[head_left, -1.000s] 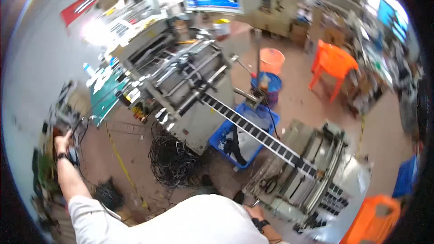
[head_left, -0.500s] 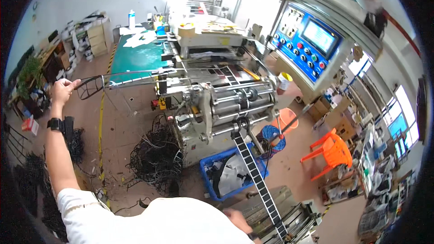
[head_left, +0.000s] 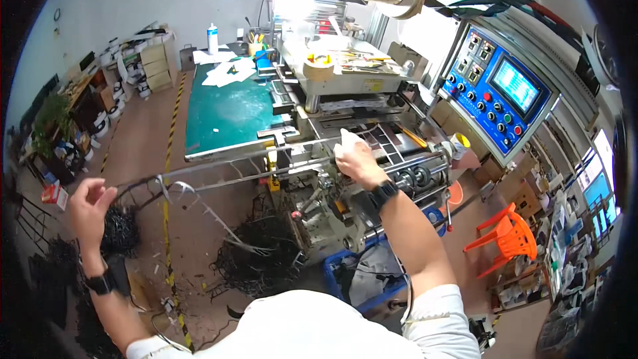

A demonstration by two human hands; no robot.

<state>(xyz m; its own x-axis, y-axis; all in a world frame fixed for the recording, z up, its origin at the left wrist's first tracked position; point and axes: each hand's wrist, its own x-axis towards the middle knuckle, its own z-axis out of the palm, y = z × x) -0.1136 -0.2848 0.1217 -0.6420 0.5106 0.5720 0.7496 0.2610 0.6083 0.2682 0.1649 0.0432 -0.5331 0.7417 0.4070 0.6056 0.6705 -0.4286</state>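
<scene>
My left hand (head_left: 90, 213) is raised at the left, thumb and fingers apart, holding nothing that I can see. Just right of it, a thin dark ladder-like strip (head_left: 229, 171) stretches toward the machine, blurred by motion, with a loose length hanging below. Over the machine (head_left: 332, 209), my right hand (head_left: 357, 158) has its fingers pinched together at the strip's right end. Beyond this hand, more of the black-framed strip with pale windows (head_left: 387, 144) lies on the machine bed. Metal rollers (head_left: 419, 178) sit beneath my right wrist, partly hidden by it.
A green-topped table (head_left: 229, 116) stands left of the machine, a blue control panel (head_left: 495, 90) to the right. On the floor are a tangled heap of black scrap (head_left: 259, 252), a blue crate (head_left: 335, 279) and an orange plastic chair (head_left: 506, 239).
My right hand has risen from beside my body to the strip over the machine. My left hand has opened and moved lower in view, off the strip's end. The view has shifted.
</scene>
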